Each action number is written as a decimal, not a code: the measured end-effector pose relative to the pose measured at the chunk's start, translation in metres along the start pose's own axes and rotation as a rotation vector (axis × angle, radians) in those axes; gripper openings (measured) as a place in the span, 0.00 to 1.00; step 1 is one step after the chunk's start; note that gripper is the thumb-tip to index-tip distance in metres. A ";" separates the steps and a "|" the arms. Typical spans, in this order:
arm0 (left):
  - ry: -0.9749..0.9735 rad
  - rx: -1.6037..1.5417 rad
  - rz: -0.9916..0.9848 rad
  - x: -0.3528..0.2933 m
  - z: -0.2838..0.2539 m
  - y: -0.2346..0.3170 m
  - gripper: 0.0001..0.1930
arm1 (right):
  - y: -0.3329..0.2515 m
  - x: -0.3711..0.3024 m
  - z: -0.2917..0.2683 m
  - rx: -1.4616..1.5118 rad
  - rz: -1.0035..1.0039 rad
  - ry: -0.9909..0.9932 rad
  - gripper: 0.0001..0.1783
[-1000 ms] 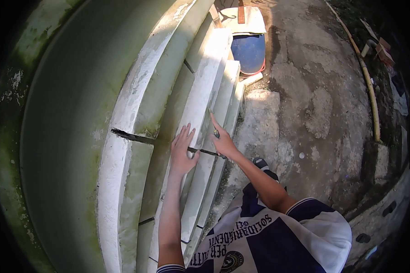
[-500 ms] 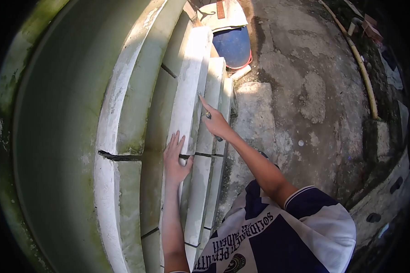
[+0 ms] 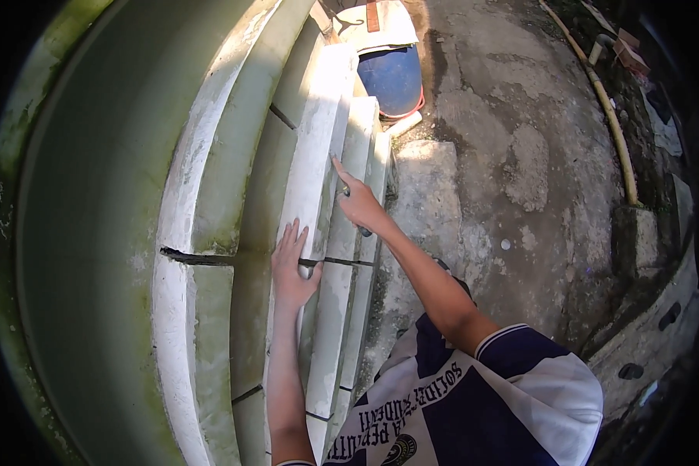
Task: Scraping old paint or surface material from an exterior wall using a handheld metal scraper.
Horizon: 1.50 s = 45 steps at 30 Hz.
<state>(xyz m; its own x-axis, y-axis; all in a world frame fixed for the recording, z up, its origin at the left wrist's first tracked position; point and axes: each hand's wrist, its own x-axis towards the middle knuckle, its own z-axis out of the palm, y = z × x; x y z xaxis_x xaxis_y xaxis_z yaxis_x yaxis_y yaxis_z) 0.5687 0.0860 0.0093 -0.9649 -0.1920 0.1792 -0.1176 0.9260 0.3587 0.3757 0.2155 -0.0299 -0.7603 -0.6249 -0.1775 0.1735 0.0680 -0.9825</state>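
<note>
Left hand (image 3: 291,268) — fingers spread wide, palm flat on a white curved concrete segment (image 3: 311,163), just above a dark joint (image 3: 198,256). Right hand (image 3: 359,203) — index finger extended along the segment edge, remaining fingers closed around a small dark tool (image 3: 364,231). A blue barrel (image 3: 394,78) stands beyond.

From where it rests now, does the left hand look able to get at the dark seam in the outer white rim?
Probably yes. The left hand lies flat on a white step beside the seam, with only a bare green-tinged step between them. Nothing blocks it.
</note>
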 end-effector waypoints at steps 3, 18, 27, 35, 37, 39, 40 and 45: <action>-0.002 0.006 0.003 -0.001 0.001 -0.001 0.43 | 0.001 0.005 -0.002 0.018 0.001 -0.020 0.49; 0.004 -0.009 0.026 0.002 0.003 0.001 0.42 | -0.002 0.025 -0.011 -0.024 -0.055 0.054 0.50; 0.012 -0.002 0.037 0.001 0.003 -0.001 0.43 | 0.001 0.021 -0.009 -0.023 -0.056 0.040 0.51; 0.004 0.005 0.035 -0.002 0.006 -0.004 0.44 | 0.004 0.005 -0.002 -0.048 -0.034 0.002 0.51; 0.025 -0.006 0.068 0.000 0.005 -0.002 0.44 | 0.002 0.015 -0.009 -0.043 -0.028 0.028 0.51; 0.021 -0.002 0.064 0.000 0.005 -0.001 0.44 | -0.001 0.016 -0.007 -0.042 -0.025 0.049 0.51; 0.017 0.002 0.059 0.000 0.005 -0.001 0.44 | -0.002 0.016 -0.006 -0.043 -0.023 0.068 0.51; 0.013 0.009 0.048 -0.002 0.004 -0.001 0.44 | 0.004 0.002 -0.001 -0.058 -0.044 0.011 0.51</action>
<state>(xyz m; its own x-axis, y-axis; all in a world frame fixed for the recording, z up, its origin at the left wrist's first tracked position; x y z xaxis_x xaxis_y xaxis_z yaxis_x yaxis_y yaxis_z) 0.5697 0.0861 0.0053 -0.9663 -0.1512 0.2084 -0.0731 0.9373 0.3409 0.3747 0.2151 -0.0343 -0.7734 -0.6194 -0.1348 0.1038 0.0861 -0.9909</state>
